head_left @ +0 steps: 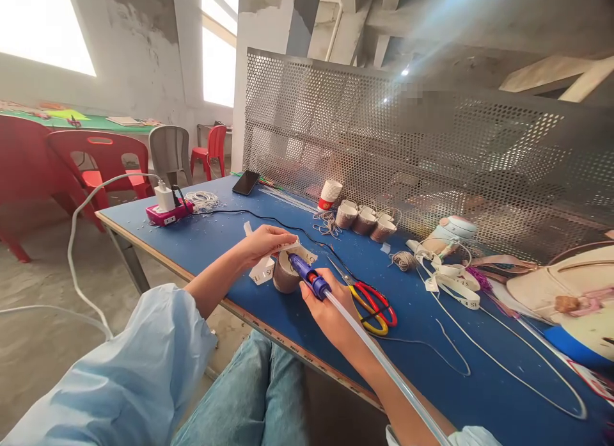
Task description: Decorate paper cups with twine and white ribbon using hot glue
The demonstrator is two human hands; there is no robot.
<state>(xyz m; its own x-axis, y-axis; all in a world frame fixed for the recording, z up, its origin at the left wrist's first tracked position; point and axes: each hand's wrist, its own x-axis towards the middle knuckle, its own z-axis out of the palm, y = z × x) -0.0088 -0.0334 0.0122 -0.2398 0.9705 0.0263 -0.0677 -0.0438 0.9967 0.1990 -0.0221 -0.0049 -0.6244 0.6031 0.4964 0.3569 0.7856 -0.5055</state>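
My right hand (323, 305) is closed around a blue glue gun (309, 274), with a long clear glue stick (378, 353) running out of its back. The gun's nozzle points at the rim of a brown, cord-wrapped cup (286, 277) near the table's front edge. At the cup's top, my left hand (263, 242) pinches a cream ribbon printed with dark letters (262, 271); its loose end hangs on the cup's left side. Red-and-yellow-handled scissors (369, 305) lie just right of my right hand.
Behind stand several wrapped cups (364, 222), a paper cup stack (330, 195) and a perforated metal screen (384, 139). A pink power strip (169, 212) and phone (246, 182) sit left on the blue table (215, 235). Right are twine (403, 261), ribbon (455, 289) and a bag (561, 283).
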